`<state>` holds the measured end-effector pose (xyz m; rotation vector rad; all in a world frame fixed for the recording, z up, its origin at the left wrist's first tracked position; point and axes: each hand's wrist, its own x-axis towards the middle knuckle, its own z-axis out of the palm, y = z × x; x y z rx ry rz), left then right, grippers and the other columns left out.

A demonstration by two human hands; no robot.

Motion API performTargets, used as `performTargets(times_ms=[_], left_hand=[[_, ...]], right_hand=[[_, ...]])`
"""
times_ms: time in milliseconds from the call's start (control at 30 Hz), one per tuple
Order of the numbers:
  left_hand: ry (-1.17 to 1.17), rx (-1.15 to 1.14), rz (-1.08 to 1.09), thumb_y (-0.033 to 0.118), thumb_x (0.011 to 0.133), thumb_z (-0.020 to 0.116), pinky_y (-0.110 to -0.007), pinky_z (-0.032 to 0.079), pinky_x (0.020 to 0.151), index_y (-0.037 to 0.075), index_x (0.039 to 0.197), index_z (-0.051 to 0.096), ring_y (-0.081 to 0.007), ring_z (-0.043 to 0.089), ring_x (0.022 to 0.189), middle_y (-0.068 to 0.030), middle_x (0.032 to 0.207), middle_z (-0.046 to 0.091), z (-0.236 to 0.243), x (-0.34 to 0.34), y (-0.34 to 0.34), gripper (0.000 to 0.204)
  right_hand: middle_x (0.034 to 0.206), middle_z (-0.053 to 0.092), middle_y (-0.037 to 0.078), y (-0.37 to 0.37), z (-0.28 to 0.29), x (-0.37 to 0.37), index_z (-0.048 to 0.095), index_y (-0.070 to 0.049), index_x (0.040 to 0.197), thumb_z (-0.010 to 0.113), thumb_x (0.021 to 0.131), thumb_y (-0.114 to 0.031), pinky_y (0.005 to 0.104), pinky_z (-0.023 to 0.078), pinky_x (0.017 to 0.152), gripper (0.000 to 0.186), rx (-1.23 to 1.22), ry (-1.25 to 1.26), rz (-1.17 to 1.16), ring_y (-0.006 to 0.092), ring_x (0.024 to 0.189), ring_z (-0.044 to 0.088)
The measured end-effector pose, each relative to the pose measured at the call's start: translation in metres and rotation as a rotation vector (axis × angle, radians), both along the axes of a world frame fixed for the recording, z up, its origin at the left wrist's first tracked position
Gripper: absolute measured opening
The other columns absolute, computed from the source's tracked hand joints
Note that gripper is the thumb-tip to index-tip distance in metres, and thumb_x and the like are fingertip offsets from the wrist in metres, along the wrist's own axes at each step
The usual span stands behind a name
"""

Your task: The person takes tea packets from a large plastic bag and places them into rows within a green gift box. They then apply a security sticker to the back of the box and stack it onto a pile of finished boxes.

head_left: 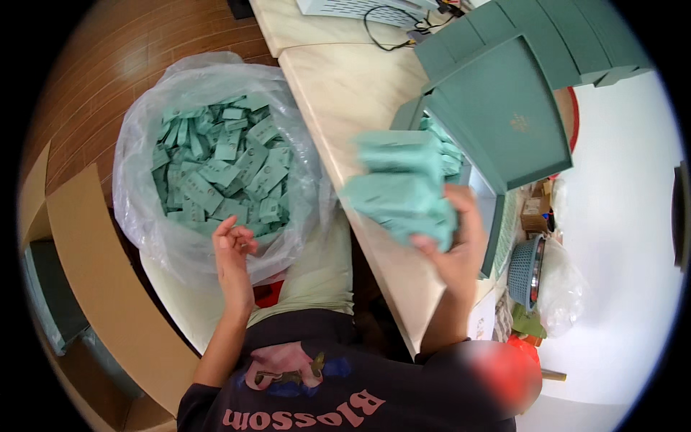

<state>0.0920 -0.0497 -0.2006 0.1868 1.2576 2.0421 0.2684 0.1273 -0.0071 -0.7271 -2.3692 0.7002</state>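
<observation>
My right hand (457, 248) grips a thick bundle of teal sachets (403, 191) over the cream table (345, 93), just in front of an open dark green gift box (504, 119) whose lid stands raised. More sachets lie inside the box. My left hand (234, 255) hangs empty, fingers loosely curled, at the near rim of a clear plastic bag (140, 144) filled with several loose teal sachets (223, 165).
A brown cardboard carton (101, 281) stands at my left on the wooden floor. More green boxes (568, 39) are stacked at the back right. A black cable (385, 32) lies on the far table. A teal mesh basket (525, 270) sits lower right.
</observation>
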Motion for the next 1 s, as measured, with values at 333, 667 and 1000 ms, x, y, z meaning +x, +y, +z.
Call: performTargets(times_ms=[333,667,1000], left_hand=[[-0.021,-0.140,-0.130,0.022,0.100,0.042,-0.024,0.039,0.072,0.007,0.126,0.044,-0.0105,0.045,0.076,-0.0024,0.090,0.052,-0.015,0.006,-0.008,0.030],[-0.028,-0.189,-0.150,0.020,0.099,0.045,-0.024,0.039,0.072,0.008,0.120,0.048,-0.0099,0.046,0.076,-0.0017,0.088,0.052,-0.028,0.008,-0.019,0.025],[-0.062,-0.213,-0.226,0.020,0.098,0.047,-0.023,0.040,0.071,0.007,0.114,0.054,-0.0090,0.048,0.076,-0.0004,0.087,0.053,-0.033,0.010,-0.014,0.021]], right_hand=[[0.105,0.057,0.013,0.090,-0.025,0.065,0.057,-0.002,0.113,0.079,0.072,-0.016,0.0353,0.045,0.085,0.048,0.187,-0.366,-0.246,0.0288,0.097,0.055],[0.134,0.039,0.022,0.071,-0.043,0.027,0.034,-0.010,0.146,0.085,0.065,-0.024,0.0434,0.036,0.100,0.096,0.225,-0.262,-0.253,0.0374,0.117,0.041],[0.120,0.054,0.015,0.094,-0.049,0.021,0.057,-0.008,0.123,0.061,0.085,0.000,0.0352,0.048,0.077,0.038,0.437,-0.295,-0.276,0.0275,0.086,0.058]])
